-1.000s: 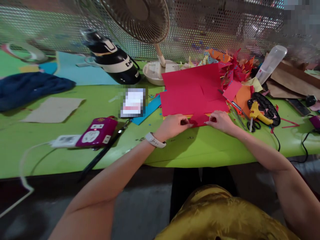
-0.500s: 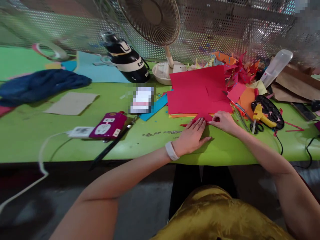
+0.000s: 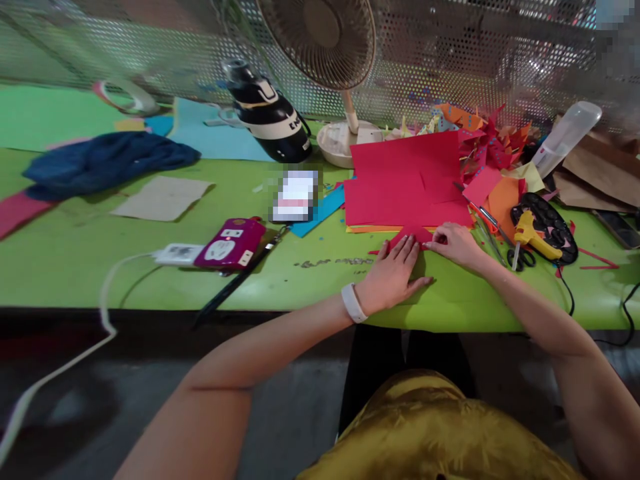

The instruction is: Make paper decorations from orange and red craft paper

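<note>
A small piece of red paper [image 3: 411, 236] lies on the green table near its front edge. My left hand [image 3: 395, 275], with a white band at the wrist, rests flat on this paper, thumb spread out to the right. At the paper's right edge, my right hand [image 3: 456, 245] is closed with thumb and fingertips pinched on it. Large red sheets [image 3: 400, 180] lie stacked just behind both hands, with yellow and orange edges showing beneath. Part of the small paper is hidden under my left fingers.
Right of my right hand are black scissors [image 3: 521, 259], a yellow glue gun [image 3: 535, 237] on a black tray and paper scraps [image 3: 493, 143]. Leftward are a phone [image 3: 296, 195], a purple power bank [image 3: 230, 245] and a black bottle [image 3: 273, 120]. A fan [image 3: 345, 140] stands behind.
The whole view has shifted, so the table's objects appear farther right. Both hands keep nearly the same place on the small red paper.
</note>
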`<state>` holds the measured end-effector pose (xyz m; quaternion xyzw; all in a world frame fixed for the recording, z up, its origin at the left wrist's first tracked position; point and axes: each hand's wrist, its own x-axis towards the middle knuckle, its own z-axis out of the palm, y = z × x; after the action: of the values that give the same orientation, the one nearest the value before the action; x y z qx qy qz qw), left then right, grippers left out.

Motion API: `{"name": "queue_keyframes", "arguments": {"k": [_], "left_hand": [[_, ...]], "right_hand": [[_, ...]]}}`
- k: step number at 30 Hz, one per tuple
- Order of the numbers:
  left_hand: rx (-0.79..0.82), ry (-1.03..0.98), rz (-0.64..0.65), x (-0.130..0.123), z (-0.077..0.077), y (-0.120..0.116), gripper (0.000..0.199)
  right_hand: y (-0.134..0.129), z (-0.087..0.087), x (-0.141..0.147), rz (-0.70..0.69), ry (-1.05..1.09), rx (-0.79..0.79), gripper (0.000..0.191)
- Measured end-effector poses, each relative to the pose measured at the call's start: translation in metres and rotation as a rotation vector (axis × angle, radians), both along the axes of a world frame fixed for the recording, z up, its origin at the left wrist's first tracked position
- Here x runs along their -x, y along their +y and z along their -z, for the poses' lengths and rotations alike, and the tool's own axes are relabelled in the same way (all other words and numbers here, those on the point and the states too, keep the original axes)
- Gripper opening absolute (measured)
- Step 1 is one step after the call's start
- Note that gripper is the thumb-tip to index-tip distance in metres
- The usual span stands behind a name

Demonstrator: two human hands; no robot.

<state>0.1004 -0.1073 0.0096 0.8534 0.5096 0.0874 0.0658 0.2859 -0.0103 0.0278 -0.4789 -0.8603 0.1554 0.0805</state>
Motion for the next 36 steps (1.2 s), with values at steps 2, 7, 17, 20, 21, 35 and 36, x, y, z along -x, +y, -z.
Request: {"name": "queue_keyframes", "arguments": {"k": [2,7,17,20,21,35,36], "left_hand": [[0.022,0.022,-0.004,-0.001,-0.002,0.0,0.08],[0.042,0.069,-0.022,-0.003,-0.007,-0.001,0.079],[0.009,0.076,-0.02,-0.003,-0.006,-0.002,0.079],[-0.02,0.076,-0.014,-0.002,-0.002,-0.003,0.08],[-0.03,0.076,-0.013,-0.002,0.0,-0.003,0.08],[0.005,0.093,0.003,0.001,0.002,-0.003,0.074],[0.001,0.091,0.0,0.001,0.002,-0.003,0.074]], "right_hand": [[-0.001,0.0,0.0,0.005,-0.004,-0.007,0.023],[-0.002,-0.003,0.0,0.014,-0.017,-0.009,0.025],[0.014,-0.02,-0.037,0.145,-0.207,0.108,0.03],[0.008,-0.03,-0.038,0.242,-0.187,-0.038,0.028],[0.003,-0.032,-0.033,0.248,-0.149,-0.126,0.029],[-0.05,0.022,-0.004,-0.308,-0.108,-0.127,0.089],[-0.05,0.02,-0.005,-0.313,-0.109,-0.126,0.09]]}}
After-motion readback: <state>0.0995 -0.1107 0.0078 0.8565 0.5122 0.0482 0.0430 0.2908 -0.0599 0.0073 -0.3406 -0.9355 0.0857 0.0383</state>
